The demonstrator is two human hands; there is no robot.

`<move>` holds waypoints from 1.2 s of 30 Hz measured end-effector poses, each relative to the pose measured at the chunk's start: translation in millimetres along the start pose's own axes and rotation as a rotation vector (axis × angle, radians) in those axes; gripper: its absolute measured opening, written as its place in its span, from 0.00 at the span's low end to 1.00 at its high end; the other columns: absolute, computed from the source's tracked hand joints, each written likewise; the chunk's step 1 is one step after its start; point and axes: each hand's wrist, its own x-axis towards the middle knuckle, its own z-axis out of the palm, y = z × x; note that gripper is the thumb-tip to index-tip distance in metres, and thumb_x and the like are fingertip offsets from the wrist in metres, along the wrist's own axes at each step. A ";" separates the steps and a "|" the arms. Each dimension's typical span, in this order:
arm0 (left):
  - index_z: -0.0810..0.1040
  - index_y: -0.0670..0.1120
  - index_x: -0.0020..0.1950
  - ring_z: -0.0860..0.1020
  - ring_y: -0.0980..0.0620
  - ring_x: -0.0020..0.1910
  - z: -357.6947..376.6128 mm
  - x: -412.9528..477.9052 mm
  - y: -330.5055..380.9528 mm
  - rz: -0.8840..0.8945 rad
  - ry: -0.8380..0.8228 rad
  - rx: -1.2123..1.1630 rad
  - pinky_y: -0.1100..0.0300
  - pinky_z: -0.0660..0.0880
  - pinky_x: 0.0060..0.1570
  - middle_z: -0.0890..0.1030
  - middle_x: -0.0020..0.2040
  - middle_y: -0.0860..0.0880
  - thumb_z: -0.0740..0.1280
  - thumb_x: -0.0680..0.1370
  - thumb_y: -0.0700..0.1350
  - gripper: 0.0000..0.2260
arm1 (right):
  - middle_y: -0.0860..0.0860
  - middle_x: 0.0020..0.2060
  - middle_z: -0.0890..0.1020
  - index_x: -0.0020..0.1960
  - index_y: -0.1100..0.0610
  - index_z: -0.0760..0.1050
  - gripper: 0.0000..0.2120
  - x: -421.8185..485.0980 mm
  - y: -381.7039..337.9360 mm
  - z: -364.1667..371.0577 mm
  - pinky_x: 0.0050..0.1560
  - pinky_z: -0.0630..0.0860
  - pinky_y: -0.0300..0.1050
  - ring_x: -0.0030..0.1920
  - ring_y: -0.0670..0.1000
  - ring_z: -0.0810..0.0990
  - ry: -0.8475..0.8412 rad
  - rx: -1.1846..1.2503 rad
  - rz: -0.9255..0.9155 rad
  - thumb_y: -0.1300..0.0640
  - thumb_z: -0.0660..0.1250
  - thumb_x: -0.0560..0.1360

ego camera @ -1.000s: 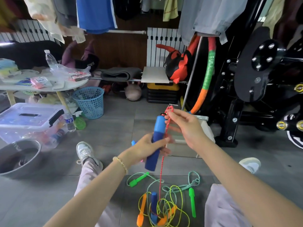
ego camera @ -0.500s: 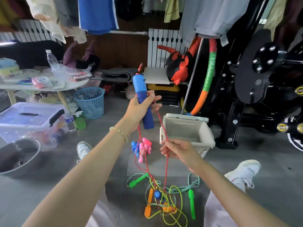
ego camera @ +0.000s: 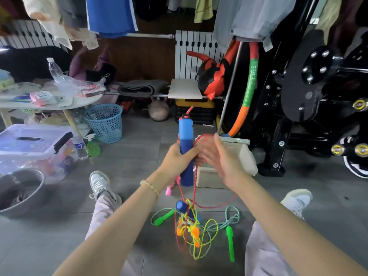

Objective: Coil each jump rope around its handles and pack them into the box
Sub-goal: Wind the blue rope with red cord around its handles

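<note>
My left hand (ego camera: 179,158) grips an upright blue handle (ego camera: 186,136) in front of me. Its red rope (ego camera: 196,176) hangs down to the second blue handle (ego camera: 182,206) on the floor. My right hand (ego camera: 221,158), blurred, is right beside the handle, with a loop of the red rope over its fingers. On the floor below lie tangled ropes with green handles (ego camera: 230,242) and orange handles (ego camera: 194,234). A coiled pink rope (ego camera: 169,189) lies behind my left wrist. The open beige box (ego camera: 246,156) stands just beyond my right hand.
A blue basket (ego camera: 105,122), a clear lidded bin (ego camera: 29,144) and a metal bowl (ego camera: 20,188) are at left. A black gym machine (ego camera: 318,96) and a striped hoop (ego camera: 249,90) stand at right. My legs and shoes flank the rope pile.
My left hand lowered the blue handle from its raised position. My right hand came up from low beside the box to the handle, bringing a loop of red rope.
</note>
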 end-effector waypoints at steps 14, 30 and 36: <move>0.76 0.45 0.45 0.80 0.57 0.33 -28.7 12.1 -20.3 -0.050 0.078 0.139 0.65 0.76 0.40 0.82 0.34 0.51 0.69 0.76 0.49 0.08 | 0.49 0.32 0.84 0.50 0.66 0.78 0.06 -12.7 42.9 -17.1 0.40 0.80 0.38 0.33 0.45 0.82 0.089 -0.150 -0.001 0.65 0.64 0.76; 0.74 0.50 0.41 0.71 0.50 0.32 -19.9 -8.9 -81.9 0.002 -0.037 0.473 0.64 0.69 0.34 0.76 0.35 0.48 0.69 0.76 0.47 0.06 | 0.49 0.37 0.84 0.46 0.58 0.79 0.06 -11.1 2.0 -11.8 0.42 0.79 0.37 0.42 0.48 0.84 0.165 0.080 -0.093 0.59 0.63 0.77; 0.74 0.46 0.40 0.72 0.51 0.31 -21.3 -13.6 -92.4 -0.090 -0.161 0.544 0.63 0.72 0.37 0.75 0.33 0.47 0.68 0.77 0.50 0.10 | 0.47 0.34 0.84 0.46 0.57 0.77 0.07 -10.2 -14.5 -13.0 0.40 0.78 0.35 0.39 0.44 0.83 0.169 0.220 -0.129 0.60 0.61 0.79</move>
